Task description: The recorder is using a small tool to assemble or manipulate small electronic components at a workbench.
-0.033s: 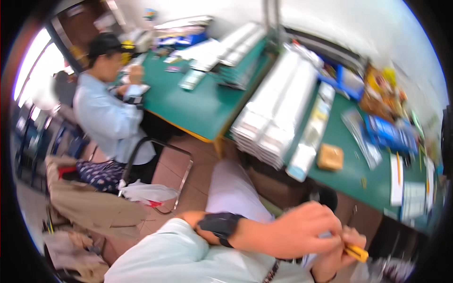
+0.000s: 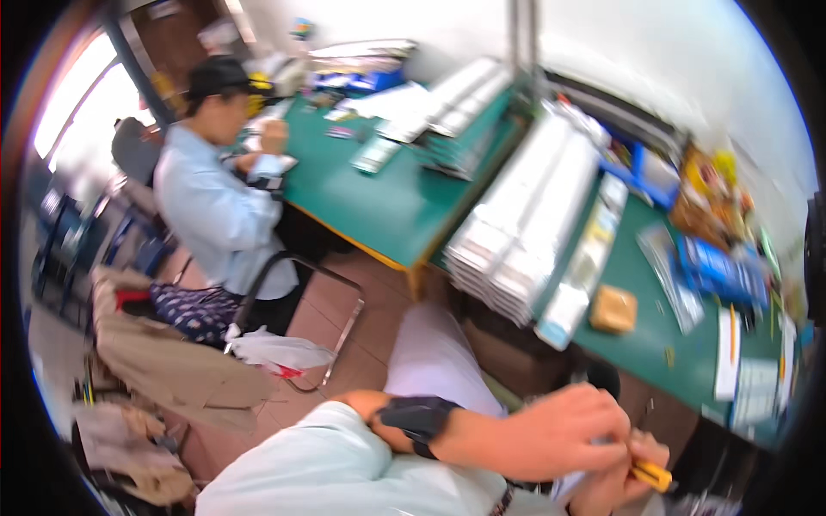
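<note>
My left hand (image 2: pixel 564 434), with a black band and device on its wrist, reaches across from the lower left. Its fingers are curled and pressed together, and whatever they pinch is hidden. Right against it is my right hand (image 2: pixel 615 482), closed round what looks like a yellow utility knife (image 2: pixel 652 475). Only the knife's yellow end sticks out past the fingers, to the right. Both hands meet in front of my body, below the near edge of the green table (image 2: pixel 650 348). Blur hides the finer detail between the fingers.
On the table lie a stack of long white packages (image 2: pixel 516 224), a long strip pack (image 2: pixel 585 267), a tan block (image 2: pixel 613 310) and a blue pouch (image 2: pixel 721 271). A co-worker (image 2: pixel 215 189) sits at another green table (image 2: pixel 361 206). A metal-framed chair (image 2: pixel 348 331) stands at left.
The view has turned slightly, so the room and tables appear a little further right and lower. My hands stay together in nearly the same pose, the yellow utility knife still in the right.
</note>
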### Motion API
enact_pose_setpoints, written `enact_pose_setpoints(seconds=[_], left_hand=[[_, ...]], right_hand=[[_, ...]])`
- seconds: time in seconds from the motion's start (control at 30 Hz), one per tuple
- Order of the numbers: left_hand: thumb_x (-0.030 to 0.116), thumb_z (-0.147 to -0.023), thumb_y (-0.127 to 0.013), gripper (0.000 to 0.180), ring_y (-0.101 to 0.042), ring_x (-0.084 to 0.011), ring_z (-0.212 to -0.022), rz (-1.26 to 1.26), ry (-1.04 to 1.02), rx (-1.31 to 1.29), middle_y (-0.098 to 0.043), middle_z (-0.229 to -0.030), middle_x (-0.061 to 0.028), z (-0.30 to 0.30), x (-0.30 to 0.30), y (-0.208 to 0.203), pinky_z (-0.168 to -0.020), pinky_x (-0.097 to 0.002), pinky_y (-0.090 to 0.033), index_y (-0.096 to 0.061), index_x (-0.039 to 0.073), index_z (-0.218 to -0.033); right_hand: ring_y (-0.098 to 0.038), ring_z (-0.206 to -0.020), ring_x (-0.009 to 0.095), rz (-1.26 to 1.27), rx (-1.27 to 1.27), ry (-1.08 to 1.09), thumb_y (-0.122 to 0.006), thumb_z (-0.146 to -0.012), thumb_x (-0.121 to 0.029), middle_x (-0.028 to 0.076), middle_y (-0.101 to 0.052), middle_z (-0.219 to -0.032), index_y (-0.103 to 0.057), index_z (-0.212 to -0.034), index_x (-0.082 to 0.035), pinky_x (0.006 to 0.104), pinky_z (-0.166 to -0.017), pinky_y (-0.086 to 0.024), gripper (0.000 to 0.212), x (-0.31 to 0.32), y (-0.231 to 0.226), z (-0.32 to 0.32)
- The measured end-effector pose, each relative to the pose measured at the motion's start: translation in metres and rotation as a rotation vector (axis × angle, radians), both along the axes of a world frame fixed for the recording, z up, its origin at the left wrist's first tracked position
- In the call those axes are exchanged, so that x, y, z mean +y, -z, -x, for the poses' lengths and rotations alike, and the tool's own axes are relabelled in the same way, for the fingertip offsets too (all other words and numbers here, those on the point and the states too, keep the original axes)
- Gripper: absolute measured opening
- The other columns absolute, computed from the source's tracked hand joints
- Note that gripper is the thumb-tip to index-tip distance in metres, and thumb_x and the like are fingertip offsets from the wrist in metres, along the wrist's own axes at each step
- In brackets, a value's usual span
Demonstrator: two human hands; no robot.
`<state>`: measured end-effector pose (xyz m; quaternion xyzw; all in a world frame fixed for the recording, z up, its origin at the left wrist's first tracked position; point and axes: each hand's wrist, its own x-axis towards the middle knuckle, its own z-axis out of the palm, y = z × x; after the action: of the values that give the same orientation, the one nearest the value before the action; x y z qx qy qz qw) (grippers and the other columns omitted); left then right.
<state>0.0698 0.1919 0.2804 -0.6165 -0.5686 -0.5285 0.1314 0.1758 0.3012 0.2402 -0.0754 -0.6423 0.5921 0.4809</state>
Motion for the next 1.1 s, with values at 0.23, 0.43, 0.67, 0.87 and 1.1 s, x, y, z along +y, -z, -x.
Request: enact_pose_setpoints(seconds=[0.23, 0.43, 0.67, 0.87, 1.1], left_hand=[[0.015, -0.076, -0.061, 0.007, -0.051, -0.0243, -0.074, -0.041, -0.191, 0.049, -0.052, -0.082, -0.0055, -0.002, -0.007, -0.013, -0.062, -0.0338, -0.040, -0.058, 0.009, -0.080], [0.014, -0.079, -0.058, 0.008, -0.050, -0.0229, -0.077, 0.011, -0.155, 0.057, -0.052, -0.087, -0.0056, 0.000, -0.012, -0.015, -0.065, -0.0330, -0.039, -0.057, 0.011, -0.085], [0.014, -0.081, -0.057, 0.006, -0.050, -0.0224, -0.079, 0.034, -0.160, 0.056, -0.052, -0.087, -0.0053, 0.000, -0.013, -0.018, -0.067, -0.0326, -0.040, -0.057, 0.011, -0.086], [0.013, -0.082, -0.056, 0.004, -0.051, -0.0207, -0.080, 0.029, -0.183, 0.051, -0.053, -0.087, -0.0044, 0.000, -0.014, -0.015, -0.067, -0.0316, -0.040, -0.056, 0.012, -0.086], [0.010, -0.081, -0.056, 0.005, -0.051, -0.0218, -0.078, 0.065, -0.218, 0.022, -0.052, -0.086, -0.0047, -0.004, -0.018, -0.014, -0.066, -0.0311, -0.040, -0.056, 0.011, -0.086]], right_hand=[[-0.049, -0.077, 0.013, -0.042, -0.225, -0.105, -0.056, -0.089, -0.005, 0.006, -0.049, -0.088, -0.047, -0.097, -0.004, 0.0274, -0.071, -0.044, 0.012, 0.005, -0.006, -0.012], [-0.045, -0.072, 0.010, 0.008, -0.262, -0.104, -0.057, -0.089, -0.009, 0.002, -0.048, -0.083, -0.048, -0.091, -0.004, 0.0245, -0.063, -0.041, 0.011, 0.004, -0.011, -0.005], [-0.039, -0.064, 0.008, -0.065, -0.226, -0.127, -0.057, -0.090, -0.012, 0.001, -0.046, -0.076, -0.049, -0.089, -0.004, 0.0204, -0.055, -0.034, 0.012, 0.009, -0.010, 0.000], [-0.039, -0.063, 0.008, -0.101, -0.297, -0.019, -0.058, -0.090, -0.017, 0.001, -0.046, -0.075, -0.051, -0.088, -0.002, 0.0208, -0.055, -0.035, 0.016, 0.001, -0.014, 0.003], [-0.049, -0.069, 0.015, -0.272, -0.315, 0.013, -0.059, -0.089, -0.016, 0.008, -0.056, -0.080, -0.056, -0.086, 0.001, 0.0279, -0.064, -0.042, 0.017, 0.000, -0.020, 0.004]])
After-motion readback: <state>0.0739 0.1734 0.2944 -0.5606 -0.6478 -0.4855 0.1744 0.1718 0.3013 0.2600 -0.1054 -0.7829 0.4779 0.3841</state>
